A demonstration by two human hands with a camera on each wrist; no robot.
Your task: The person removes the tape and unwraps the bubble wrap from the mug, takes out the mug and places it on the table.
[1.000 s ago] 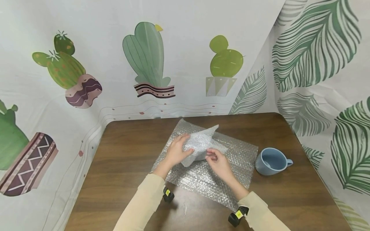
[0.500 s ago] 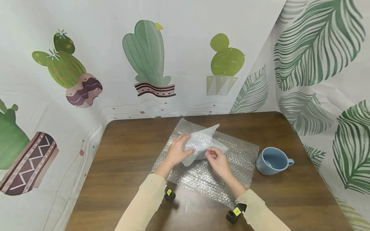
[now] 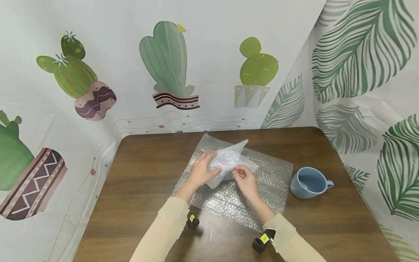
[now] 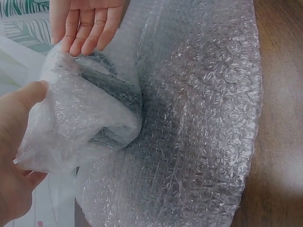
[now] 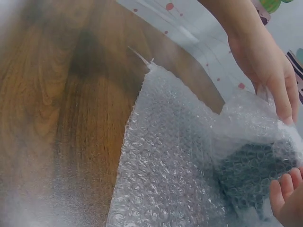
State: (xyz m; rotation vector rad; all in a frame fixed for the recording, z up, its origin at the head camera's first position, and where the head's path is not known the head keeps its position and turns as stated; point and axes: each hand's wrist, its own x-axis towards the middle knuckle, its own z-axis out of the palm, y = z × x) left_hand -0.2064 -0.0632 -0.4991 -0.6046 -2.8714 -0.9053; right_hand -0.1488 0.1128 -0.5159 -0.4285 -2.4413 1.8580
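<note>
Bubble-wrapped bundle point(image 3: 226, 162) sits between our left hand point(image 3: 200, 171), gripping its left side, and our right hand point(image 3: 247, 182), pinching its near right edge. Our wrist views show a dark shape point(image 5: 251, 165) inside, barely seen from our head. Beneath the bundle lies a bubble-wrap sheet point(image 3: 216, 203); to the bundle's right, a mug point(image 3: 302, 187). Our right wrist point(image 3: 264, 212) is slightly nearer the bundle than earlier.

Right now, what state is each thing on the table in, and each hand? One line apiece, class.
Bubble-wrap bundle: folded, corners sticking out.
Bubble-wrap sheet: spread out under the bundle.
Blue mug: upright, uncovered, unwrapped.
Left hand: holding the bundle's side.
Right hand: curled at the bundle's edge.
</note>
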